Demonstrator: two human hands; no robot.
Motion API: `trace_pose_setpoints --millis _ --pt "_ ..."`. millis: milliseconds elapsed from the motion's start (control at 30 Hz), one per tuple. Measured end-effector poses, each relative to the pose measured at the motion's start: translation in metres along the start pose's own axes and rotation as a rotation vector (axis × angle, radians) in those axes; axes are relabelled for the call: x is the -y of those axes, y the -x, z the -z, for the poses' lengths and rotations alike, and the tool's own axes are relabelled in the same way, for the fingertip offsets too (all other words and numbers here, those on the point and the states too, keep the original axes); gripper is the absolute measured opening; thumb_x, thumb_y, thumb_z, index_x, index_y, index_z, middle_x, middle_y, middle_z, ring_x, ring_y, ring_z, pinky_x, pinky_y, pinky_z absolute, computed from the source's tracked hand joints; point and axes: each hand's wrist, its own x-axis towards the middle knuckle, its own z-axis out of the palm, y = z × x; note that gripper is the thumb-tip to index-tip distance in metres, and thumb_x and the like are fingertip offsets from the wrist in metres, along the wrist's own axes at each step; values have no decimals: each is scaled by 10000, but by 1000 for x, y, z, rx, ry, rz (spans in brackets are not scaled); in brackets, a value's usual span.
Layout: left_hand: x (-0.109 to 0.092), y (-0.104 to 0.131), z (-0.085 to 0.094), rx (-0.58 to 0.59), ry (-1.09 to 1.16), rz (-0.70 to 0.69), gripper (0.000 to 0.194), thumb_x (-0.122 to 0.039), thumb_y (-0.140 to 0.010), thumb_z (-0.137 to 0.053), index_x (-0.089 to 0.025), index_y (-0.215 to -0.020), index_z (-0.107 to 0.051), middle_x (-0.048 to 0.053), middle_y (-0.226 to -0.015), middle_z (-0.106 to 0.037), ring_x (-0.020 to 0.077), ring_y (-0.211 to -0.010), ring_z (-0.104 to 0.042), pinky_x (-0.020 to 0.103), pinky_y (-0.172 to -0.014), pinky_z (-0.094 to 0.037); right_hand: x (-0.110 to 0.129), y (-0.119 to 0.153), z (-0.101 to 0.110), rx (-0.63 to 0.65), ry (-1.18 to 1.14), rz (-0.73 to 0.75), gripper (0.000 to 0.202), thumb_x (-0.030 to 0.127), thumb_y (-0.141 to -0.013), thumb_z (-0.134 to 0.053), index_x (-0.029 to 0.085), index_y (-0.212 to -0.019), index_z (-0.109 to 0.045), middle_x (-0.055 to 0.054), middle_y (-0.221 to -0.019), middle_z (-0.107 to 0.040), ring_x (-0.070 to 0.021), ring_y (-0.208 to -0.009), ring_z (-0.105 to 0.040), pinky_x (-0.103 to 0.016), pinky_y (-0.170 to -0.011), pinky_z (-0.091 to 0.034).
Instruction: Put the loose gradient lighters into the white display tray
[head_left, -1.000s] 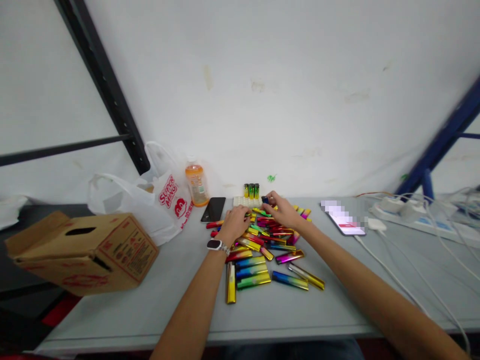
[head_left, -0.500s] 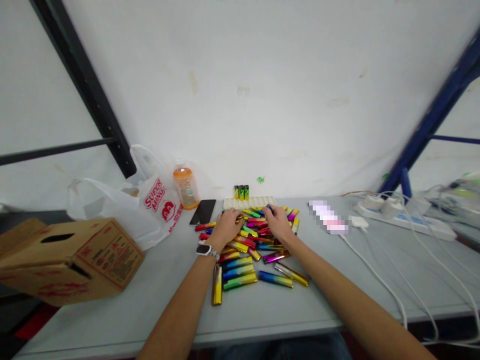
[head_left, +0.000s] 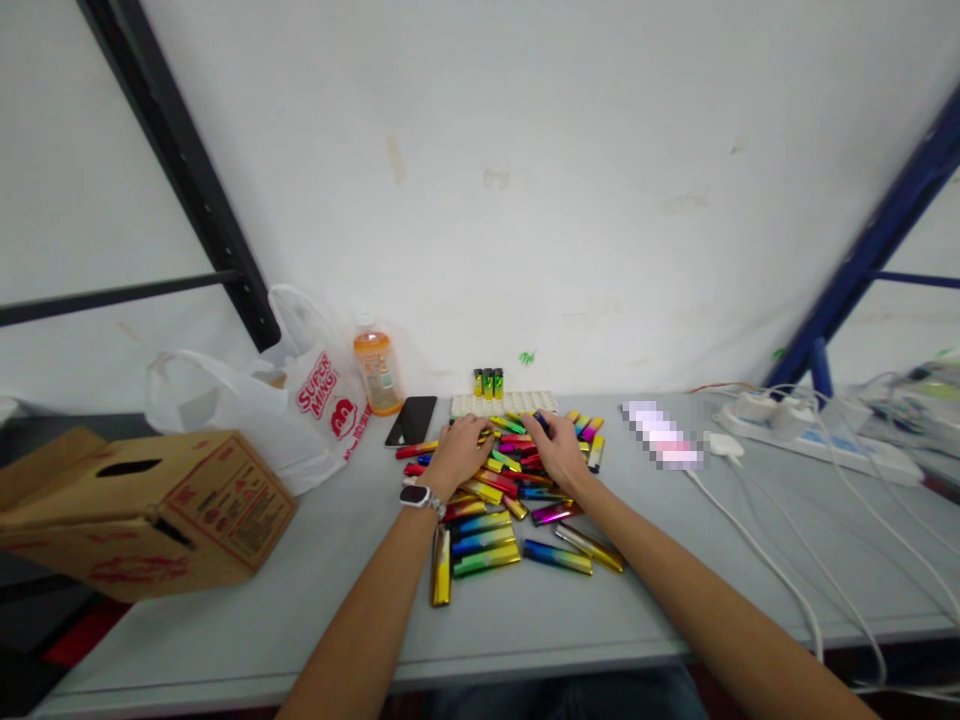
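Observation:
A loose pile of shiny, colour-fading lighters [head_left: 491, 487] covers the middle of the grey table. My left hand [head_left: 463, 448], with a watch [head_left: 415, 495] on its wrist, bends over the pile's left side; its fingers are closed around a yellow lighter [head_left: 488, 435] that is mostly hidden. At the right side, my right hand [head_left: 557, 447] pinches a dark blue lighter [head_left: 539, 419] between thumb and fingers. Just behind the pile lies a white tray [head_left: 525, 402] with rows of holes. Several yellow-green lighters [head_left: 488, 384] stand upright at its left end.
To the left are a cardboard box [head_left: 217, 500], a white plastic bag [head_left: 300, 440], an orange bottle [head_left: 379, 370] and a black phone [head_left: 412, 421]. On the right, a blurred-out phone [head_left: 664, 436] lies by a charger [head_left: 725, 446], white cables and a power strip [head_left: 847, 445].
The whole view has shifted slightly, so things sit a little further right. Both hands stay over the pile; the right hand's dark blue lighter has tilted slightly.

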Motion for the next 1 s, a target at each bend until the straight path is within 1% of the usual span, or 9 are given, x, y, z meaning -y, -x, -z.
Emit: trace_pose_setpoints --millis 233,333,400,500,600,700,833,933,1000 --pt "2 0 -3 -3 -5 -7 244 -286 -943 -487 -201 -1110 -643 89 -1177 -648 255 -1143 -575 411 -986 -432 -4 -3 -1 -38 39 -28 312 388 -896 -411 214 -638 -407 42 -577 -407 -133 -579 -400 -278 -579 -279" --pt "3 0 -2 -4 -5 -7 245 -286 -942 -489 -198 -1111 -643 91 -1177 -649 251 -1138 -575 405 -985 -433 0 -1 0 -47 21 -14 317 451 -907 -460 215 -697 -428 47 -599 -425 -134 -593 -417 -272 -591 -311" --pt "2 1 -2 -6 -5 -4 246 -282 -942 -487 -199 -1112 -644 88 -1176 -649 253 -1142 -573 406 -981 -435 2 -1 0 -47 -13 -22 282 486 -888 -534 221 -827 -458 60 -623 -460 -130 -581 -425 -263 -587 -332" --pt "3 0 -1 -2 -8 3 249 -267 -941 -479 -199 -1112 -646 86 -1175 -650 255 -1151 -569 405 -985 -432 2 -1 -1 -54 -99 -13 307 492 -882 -573 242 -983 -426 58 -709 -526 -119 -562 -440 -246 -553 -350" --pt "3 -1 0 16 -13 13 258 -226 -933 -474 -199 -1127 -643 90 -1183 -652 251 -1159 -569 401 -999 -425 2 -3 -2 -28 -156 2 310 522 -889 -557 244 -953 -435 37 -767 -554 -114 -544 -475 -240 -512 -361" --pt "4 -2 2 22 -19 14 277 -189 -926 -466 -196 -1145 -635 97 -1190 -657 249 -1165 -571 403 -1007 -419 5 -7 -2 35 -146 13 314 540 -915 -506 231 -968 -506 33 -709 -560 -133 -547 -517 -257 -539 -401" --pt "5 -1 4 25 -39 0 285 -175 -935 -437 -192 -1137 -638 97 -1189 -663 251 -1170 -568 406 -1003 -419 8 -22 -7 80 -2 126 365 477 -978 -384 193 -991 -613 -5 -712 -593 -162 -695 -569 -291 -691 -436" --pt "6 -1 4 22 -52 -3 290 -176 -938 -434 -194 -1145 -637 95 -1191 -662 246 -1171 -564 394 -1003 -418 3 -44 -22 165 -2 145 365 434 -965 -408 178 -1178 -558 7 -711 -607 -151 -641 -553 -279 -645 -427" --pt "6 0 4 20 -52 8 293 -177 -935 -443 -194 -1150 -640 96 -1193 -661 250 -1176 -561 397 -1006 -416 -1 -63 -35 227 -24 147 358 409 -942 -455 176 -1206 -518 9 -719 -635 -147 -622 -564 -273 -630 -430"
